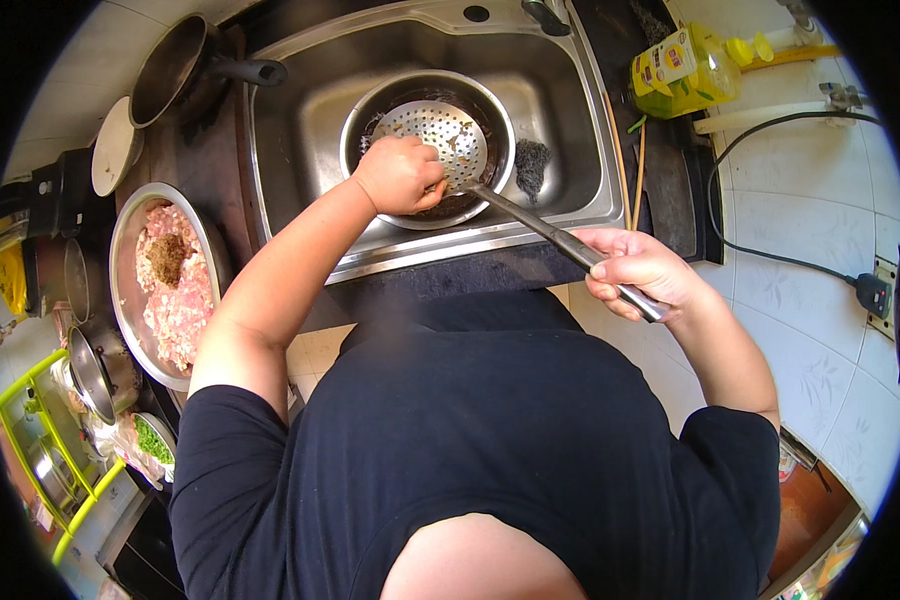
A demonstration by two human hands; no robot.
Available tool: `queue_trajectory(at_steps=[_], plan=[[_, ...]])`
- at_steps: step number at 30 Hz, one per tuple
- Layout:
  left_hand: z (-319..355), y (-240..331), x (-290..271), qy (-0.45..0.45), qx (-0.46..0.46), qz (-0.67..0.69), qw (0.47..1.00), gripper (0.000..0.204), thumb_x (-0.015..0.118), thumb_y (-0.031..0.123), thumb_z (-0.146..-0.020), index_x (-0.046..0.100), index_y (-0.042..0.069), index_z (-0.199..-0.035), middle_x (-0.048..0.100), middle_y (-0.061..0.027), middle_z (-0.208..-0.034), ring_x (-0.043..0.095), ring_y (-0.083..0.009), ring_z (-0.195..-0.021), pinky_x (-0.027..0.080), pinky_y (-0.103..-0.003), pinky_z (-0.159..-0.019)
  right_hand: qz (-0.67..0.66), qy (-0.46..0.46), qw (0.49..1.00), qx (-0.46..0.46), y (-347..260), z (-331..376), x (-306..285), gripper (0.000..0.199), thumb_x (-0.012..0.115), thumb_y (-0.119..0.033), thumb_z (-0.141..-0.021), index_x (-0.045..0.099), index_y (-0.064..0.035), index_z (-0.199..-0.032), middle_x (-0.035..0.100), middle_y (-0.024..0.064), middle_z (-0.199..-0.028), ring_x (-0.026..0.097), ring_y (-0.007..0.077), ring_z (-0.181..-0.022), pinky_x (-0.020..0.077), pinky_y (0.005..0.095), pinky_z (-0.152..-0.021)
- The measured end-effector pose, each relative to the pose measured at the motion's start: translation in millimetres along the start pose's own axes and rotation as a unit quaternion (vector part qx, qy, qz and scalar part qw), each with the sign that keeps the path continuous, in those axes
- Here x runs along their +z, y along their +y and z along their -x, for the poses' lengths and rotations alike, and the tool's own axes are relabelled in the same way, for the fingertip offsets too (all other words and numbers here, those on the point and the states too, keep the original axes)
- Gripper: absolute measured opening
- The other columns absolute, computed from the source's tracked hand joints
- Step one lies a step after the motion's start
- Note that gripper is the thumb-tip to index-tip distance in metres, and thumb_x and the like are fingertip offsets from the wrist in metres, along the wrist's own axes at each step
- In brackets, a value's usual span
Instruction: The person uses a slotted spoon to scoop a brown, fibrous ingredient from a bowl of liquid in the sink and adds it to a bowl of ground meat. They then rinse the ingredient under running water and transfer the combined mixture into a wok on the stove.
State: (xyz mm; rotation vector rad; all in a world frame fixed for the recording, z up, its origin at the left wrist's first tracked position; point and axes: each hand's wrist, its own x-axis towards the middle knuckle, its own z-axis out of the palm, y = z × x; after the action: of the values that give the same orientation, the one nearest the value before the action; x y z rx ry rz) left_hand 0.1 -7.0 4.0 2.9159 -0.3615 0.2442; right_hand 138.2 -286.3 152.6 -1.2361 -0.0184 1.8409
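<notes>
My right hand is wrapped round the long handle of a perforated skimmer. The skimmer's round head lies over a steel basin in the sink, with a few brownish bits on it. Above the near left part of the skimmer head is my left hand, its fingers curled closed. Whatever those fingers hold, if anything, is hidden. Dark contents show round the skimmer inside the basin, too shaded to name.
A dark scouring pad lies in the sink right of the basin. On the left stand a bowl of minced meat with brown seasoning and a saucepan. Chopsticks and a yellow detergent bottle are at the right.
</notes>
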Motion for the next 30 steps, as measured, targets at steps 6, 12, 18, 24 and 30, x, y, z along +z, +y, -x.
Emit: queue_trajectory(at_steps=[6,12,18,24,30], plan=[[-1.5,1.3,1.2,-0.044,-0.061,0.013,0.997,0.03,0.062,0.037,-0.074,0.06,0.013,-0.092,0.056,-0.0063,-0.1,0.048,-0.0271,-0.103,0.036,-0.046,-0.09,0.08,0.02,0.996,-0.026,6.0,-12.4,3.2,0.055,0.05,-0.002,-0.079,0.033,0.0023,-0.131,0.051,0.0034,-0.06,0.046,0.0071,-0.039,0.0381,0.0184,-0.039],[8.0,-5.1,-12.5,0.092,-0.16,0.09,0.979,0.057,0.057,0.046,-0.078,0.048,0.015,-0.125,0.038,-0.0125,-0.135,0.029,-0.0337,-0.128,0.019,-0.052,-0.104,0.104,0.027,0.993,-0.041,8.2,-12.4,13.0,0.054,0.051,-0.004,-0.081,0.033,0.0025,-0.131,0.051,0.0024,-0.06,0.047,0.0068,-0.041,0.0391,0.0187,-0.039],[23.1,0.7,-8.1,0.072,-0.193,-0.024,0.978,0.066,0.058,0.05,-0.074,0.046,0.012,-0.126,0.048,-0.0163,-0.122,0.038,-0.0354,-0.119,0.023,-0.048,-0.103,0.116,0.03,0.991,-0.055,8.6,-8.1,22.4,0.054,0.052,-0.004,-0.081,0.034,0.0024,-0.131,0.051,0.0024,-0.06,0.048,0.0066,-0.041,0.0402,0.0185,-0.039],[9.7,21.6,-11.9,0.098,-0.181,0.039,0.978,0.06,0.069,0.047,-0.064,0.056,0.018,-0.115,0.053,-0.0144,-0.108,0.052,-0.0318,-0.097,0.042,-0.041,-0.086,0.104,0.018,0.993,-0.047,13.0,-8.5,26.7,0.054,0.053,-0.004,-0.079,0.035,0.0022,-0.13,0.051,0.0025,-0.06,0.047,0.0068,-0.04,0.0402,0.0187,-0.038],[10.1,23.8,-4.5,0.091,-0.109,0.06,0.988,0.023,0.069,0.029,-0.067,0.065,0.015,-0.086,0.056,-0.0066,-0.094,0.056,-0.0263,-0.082,0.048,-0.037,-0.069,0.097,0.035,0.994,-0.047,12.0,-4.3,28.3,0.053,0.052,-0.003,-0.078,0.037,0.0021,-0.129,0.051,0.003,-0.06,0.047,0.0068,-0.039,0.0393,0.0191,-0.036]])
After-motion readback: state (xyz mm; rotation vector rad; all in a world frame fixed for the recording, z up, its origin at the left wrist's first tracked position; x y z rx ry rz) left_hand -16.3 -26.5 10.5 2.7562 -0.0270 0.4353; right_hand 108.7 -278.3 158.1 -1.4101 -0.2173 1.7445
